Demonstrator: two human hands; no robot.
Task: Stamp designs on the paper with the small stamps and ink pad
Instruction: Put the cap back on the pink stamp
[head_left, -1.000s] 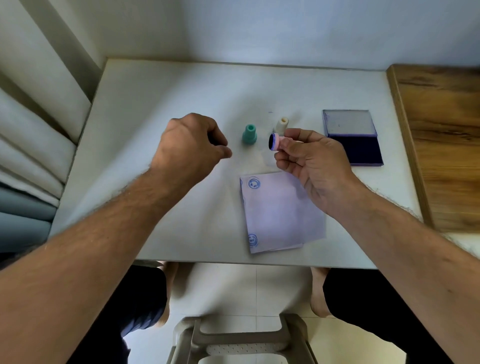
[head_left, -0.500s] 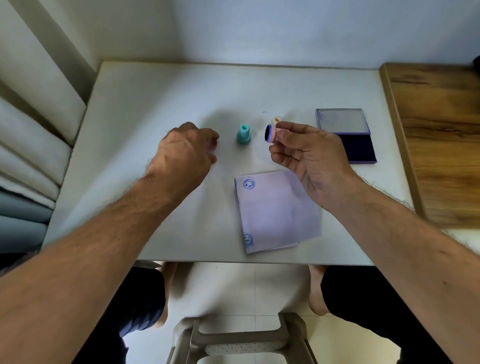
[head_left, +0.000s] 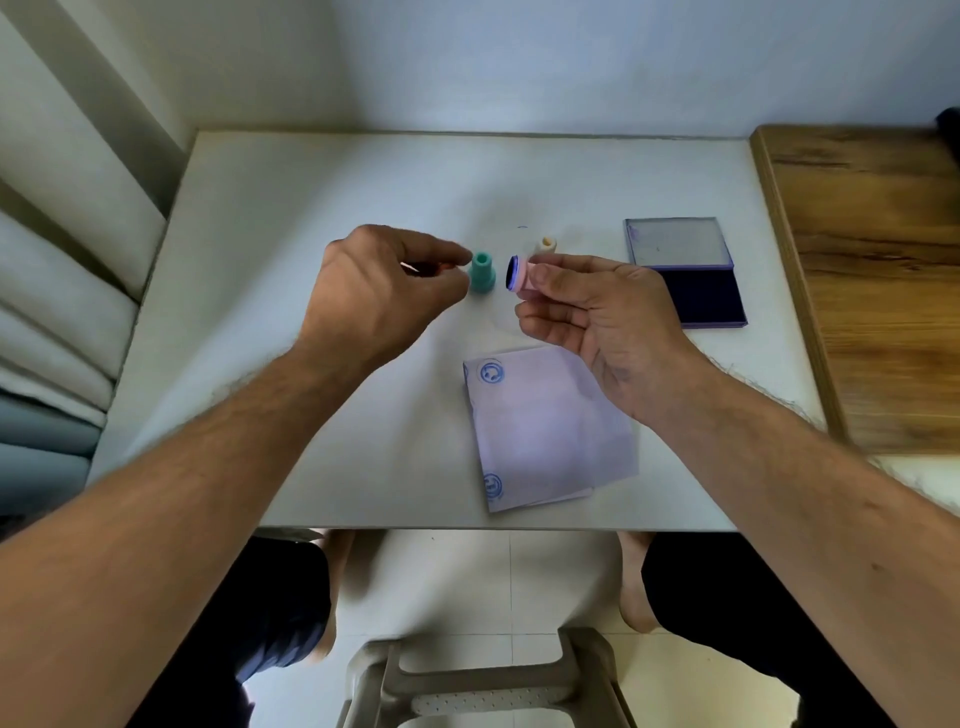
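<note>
My right hand (head_left: 597, 322) holds a pink stamp (head_left: 521, 276) above the table, its dark inked face turned left. My left hand (head_left: 384, 291) hovers just left of an upright teal stamp (head_left: 482, 273), fingertips pinched on a small reddish piece (head_left: 440, 266) that is mostly hidden. A cream stamp (head_left: 546, 243) stands behind my right thumb. The open ink pad (head_left: 711, 297), dark blue with its lid folded back, lies to the right. The lilac paper (head_left: 550, 431) lies near the front edge and carries two blue round prints along its left side.
The white table (head_left: 291, 208) ends at a wall behind and a near edge just past the paper. A wooden surface (head_left: 872, 270) adjoins it on the right. Pale cushions (head_left: 57, 291) sit to the left. A plastic stool (head_left: 483, 686) is on the floor below.
My left hand dipped toward the table, then rose and moved right, close to the teal stamp. My right hand keeps the pink stamp in about the same place.
</note>
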